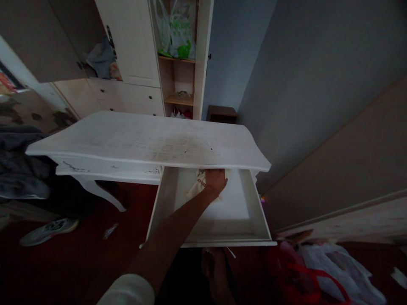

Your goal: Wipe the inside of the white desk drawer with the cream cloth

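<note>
My left hand (216,180) reaches into the pulled-out drawer (208,243) of a white desk (127,131). Its fingers are closed on a cream cloth pouch (194,190) with reddish lettering, which lies towards the back of the drawer. The fingertips are partly hidden, close under the desktop's front edge. Bare white bottom shows around the pouch. My right hand is out of view.
White cabinets (136,46) stand behind the desk, with a plastic bag (181,34) on an open shelf. At lower right lie a red bag (299,275) and a white plastic bag (340,271). A shoe (49,232) sits on the floor at left.
</note>
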The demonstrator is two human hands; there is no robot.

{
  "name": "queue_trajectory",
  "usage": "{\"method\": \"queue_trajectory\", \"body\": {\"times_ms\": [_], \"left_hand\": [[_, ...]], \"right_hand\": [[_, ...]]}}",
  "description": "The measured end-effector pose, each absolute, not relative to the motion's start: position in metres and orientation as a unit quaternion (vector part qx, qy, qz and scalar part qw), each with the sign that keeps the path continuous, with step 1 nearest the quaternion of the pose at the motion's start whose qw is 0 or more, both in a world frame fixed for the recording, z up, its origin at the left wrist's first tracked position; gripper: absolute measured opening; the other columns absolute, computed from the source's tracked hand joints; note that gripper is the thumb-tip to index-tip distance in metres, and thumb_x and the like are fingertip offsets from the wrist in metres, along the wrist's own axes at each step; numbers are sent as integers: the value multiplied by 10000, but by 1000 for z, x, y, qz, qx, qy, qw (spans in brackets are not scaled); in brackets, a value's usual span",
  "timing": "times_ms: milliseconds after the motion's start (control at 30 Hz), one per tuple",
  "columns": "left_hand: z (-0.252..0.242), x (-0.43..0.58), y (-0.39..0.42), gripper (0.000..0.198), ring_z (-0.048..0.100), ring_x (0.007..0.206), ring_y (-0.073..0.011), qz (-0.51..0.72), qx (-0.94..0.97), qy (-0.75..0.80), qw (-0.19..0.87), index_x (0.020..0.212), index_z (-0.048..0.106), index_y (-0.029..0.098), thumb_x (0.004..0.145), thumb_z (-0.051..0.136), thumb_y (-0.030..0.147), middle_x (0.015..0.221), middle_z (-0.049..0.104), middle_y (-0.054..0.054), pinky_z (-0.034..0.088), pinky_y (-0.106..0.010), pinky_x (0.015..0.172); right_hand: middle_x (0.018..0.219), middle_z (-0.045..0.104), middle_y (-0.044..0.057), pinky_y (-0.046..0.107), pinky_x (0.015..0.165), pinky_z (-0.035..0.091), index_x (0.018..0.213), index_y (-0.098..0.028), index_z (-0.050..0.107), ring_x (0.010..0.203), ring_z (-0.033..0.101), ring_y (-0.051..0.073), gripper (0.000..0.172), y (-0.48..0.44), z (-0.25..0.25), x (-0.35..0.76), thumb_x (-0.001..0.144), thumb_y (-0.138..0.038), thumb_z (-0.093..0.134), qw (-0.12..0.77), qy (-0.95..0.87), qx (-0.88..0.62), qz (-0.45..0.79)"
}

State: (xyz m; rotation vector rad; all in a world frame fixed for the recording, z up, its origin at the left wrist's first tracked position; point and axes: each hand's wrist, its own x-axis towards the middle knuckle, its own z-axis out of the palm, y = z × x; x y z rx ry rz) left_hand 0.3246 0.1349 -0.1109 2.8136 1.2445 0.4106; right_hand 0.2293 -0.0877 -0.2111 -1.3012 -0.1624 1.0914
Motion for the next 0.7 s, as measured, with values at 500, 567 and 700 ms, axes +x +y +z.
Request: {"method": "queue_trajectory", "body": {"times_ms": [500, 567, 700], "left_hand": [[-105, 373, 115, 412, 428, 1218, -341, 95, 951, 291, 42, 1227, 597, 158, 867, 534, 346, 1277, 547, -158, 300, -526, 1010], [-104, 368, 110, 390, 433, 1199, -340, 77, 954, 285, 46, 1174, 630, 165, 848, 549, 364, 1256, 555, -158, 320, -540, 985], [-99, 357, 90, 368, 467, 1149, -332, 28, 968, 246, 47, 1099, 667, 153, 823, 563, 373, 1230, 570, -166, 371, -551, 933]], "right_hand": [[476, 467, -25, 220, 380, 206, 617, -165, 567, 364, 332, 64, 413, -81, -222, 230, 593, -562, 676, 673, -43, -546, 497], [470, 472, -24, 215, 376, 194, 598, -153, 575, 352, 322, 52, 400, -79, -219, 232, 582, -540, 675, 667, -49, -544, 507], [523, 541, -5, 208, 362, 171, 626, -144, 597, 336, 332, 43, 393, -78, -214, 235, 592, -531, 655, 668, -71, -544, 503]]}}
